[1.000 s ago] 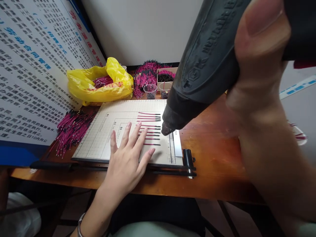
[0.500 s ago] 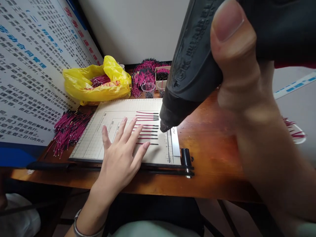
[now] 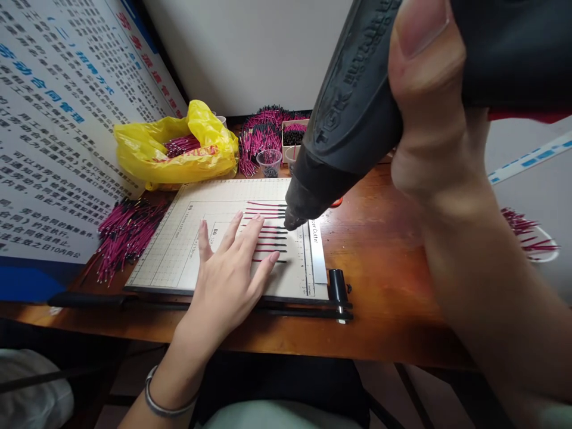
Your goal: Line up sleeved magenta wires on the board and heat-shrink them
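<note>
Pink wires [image 3: 273,238] lie in a row on the white board [image 3: 179,250], near its right side. On the far left a big poster [image 3: 53,119] is full of Chinese writing. The left hand [image 3: 227,280] lies flat on the board with its fingers [image 3: 250,238] spread wide, and the fingertips press on the left ends of the wires. The board says "B5", "B6" and "Cutter". The black heat gun [image 3: 353,119] points its tip down just over the wires' black ends and shows the letters "TGK". The right hand [image 3: 438,137] is wrapped tight around it, with the thumb lying on its side.
</note>
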Motion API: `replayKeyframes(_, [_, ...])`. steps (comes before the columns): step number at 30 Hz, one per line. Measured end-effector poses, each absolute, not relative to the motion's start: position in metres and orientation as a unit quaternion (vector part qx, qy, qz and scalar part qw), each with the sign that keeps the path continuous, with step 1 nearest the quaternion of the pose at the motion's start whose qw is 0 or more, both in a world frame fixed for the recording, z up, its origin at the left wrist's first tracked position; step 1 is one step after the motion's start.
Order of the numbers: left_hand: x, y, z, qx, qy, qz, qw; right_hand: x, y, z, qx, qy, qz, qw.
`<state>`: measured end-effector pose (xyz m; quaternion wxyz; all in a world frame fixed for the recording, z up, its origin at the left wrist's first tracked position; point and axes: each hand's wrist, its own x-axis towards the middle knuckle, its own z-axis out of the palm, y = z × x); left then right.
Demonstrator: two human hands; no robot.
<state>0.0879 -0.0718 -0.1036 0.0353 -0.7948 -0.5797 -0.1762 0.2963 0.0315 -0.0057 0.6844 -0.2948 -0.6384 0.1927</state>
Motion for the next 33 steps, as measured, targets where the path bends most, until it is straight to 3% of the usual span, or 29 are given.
replayKeyframes(2, [0.09,-0.072,-0.102,-0.796,-0.578,-0.178,0.029,0.301,0.032,-0.008,-0.281,-0.687,0.121,0.659])
replayKeyframes(10, [0.088,-0.081,-0.102,-0.795,-0.578,-0.187,-0.001,0.305,0.037,-0.009,-0.353,-0.685,0.085,0.632])
replayKeyframes(28, [0.092,-0.061,-0.099,-0.784,-0.591,-0.187,0.032,0.306,0.047,-0.011,-0.301,-0.672,0.123,0.665])
replayKeyframes(33, [0.094,-0.04,-0.093,-0.785,-0.612,-0.094,0.019,0.312,0.065,-0.017,-0.298,-0.669,0.134,0.667])
